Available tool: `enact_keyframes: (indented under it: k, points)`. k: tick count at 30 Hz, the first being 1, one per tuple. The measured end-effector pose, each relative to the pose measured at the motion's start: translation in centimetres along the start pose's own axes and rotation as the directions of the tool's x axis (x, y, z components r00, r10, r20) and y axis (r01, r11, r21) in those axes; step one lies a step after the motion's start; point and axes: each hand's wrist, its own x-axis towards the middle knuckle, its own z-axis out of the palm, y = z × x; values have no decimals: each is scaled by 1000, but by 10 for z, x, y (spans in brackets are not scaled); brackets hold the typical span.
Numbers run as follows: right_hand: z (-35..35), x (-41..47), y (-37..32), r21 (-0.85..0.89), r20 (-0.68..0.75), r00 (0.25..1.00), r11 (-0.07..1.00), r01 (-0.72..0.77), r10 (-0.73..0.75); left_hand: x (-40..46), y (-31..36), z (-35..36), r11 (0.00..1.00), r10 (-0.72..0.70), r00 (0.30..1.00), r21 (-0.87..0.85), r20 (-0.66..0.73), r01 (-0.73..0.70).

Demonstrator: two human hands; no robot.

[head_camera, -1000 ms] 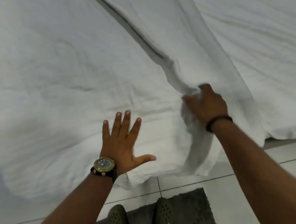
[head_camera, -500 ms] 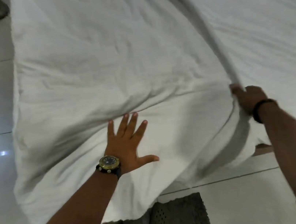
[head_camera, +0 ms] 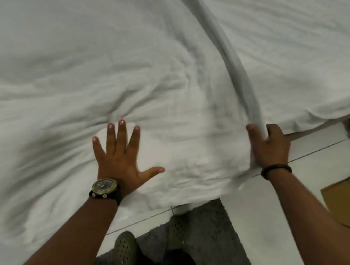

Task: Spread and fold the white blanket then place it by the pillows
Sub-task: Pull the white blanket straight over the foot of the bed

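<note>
Big soft white woven blanket (head_camera: 53,87) spread over most of the bed, near edge drooping off the foot toward the pale tiled floor (head_camera: 260,210). Plenty of wrinkles bunched around the middle, so clearly limp and floppy stuff, zero stiffness. Probably light enough per handful but draggy as a whole sheet, likely to slump and shift rather than slide cleanly. Raised ridge of doubled fabric (head_camera: 229,56) running from the far side down to the near edge, looks like the best handle. Left hand (head_camera: 120,161) flat on the blanket, fingers (head_camera: 122,133) straight and fanned wide, pinning it. Right hand (head_camera: 267,143) at the low end of that ridge, thumb and curled fingers (head_camera: 273,130) pinching the fold. Best bet for folding: grab corners or hem, not mid-cloth. No pillows visible.
</note>
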Motion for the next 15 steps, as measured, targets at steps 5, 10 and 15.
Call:
enact_keyframes:
  k: [5,10,15]
  points:
    - [13,-20,13,187,150,982,973,-138,111,-13,3,12,1000,-2,1000,5,-29,3]
    - [4,-15,22,-28,110,994,1000,-6,9,-14,6,12,1000,-24,1000,2,-19,24]
    - [15,-17,18,-152,85,983,977,-151,165,-26,-5,-4,996,-79,997,-46,20,80]
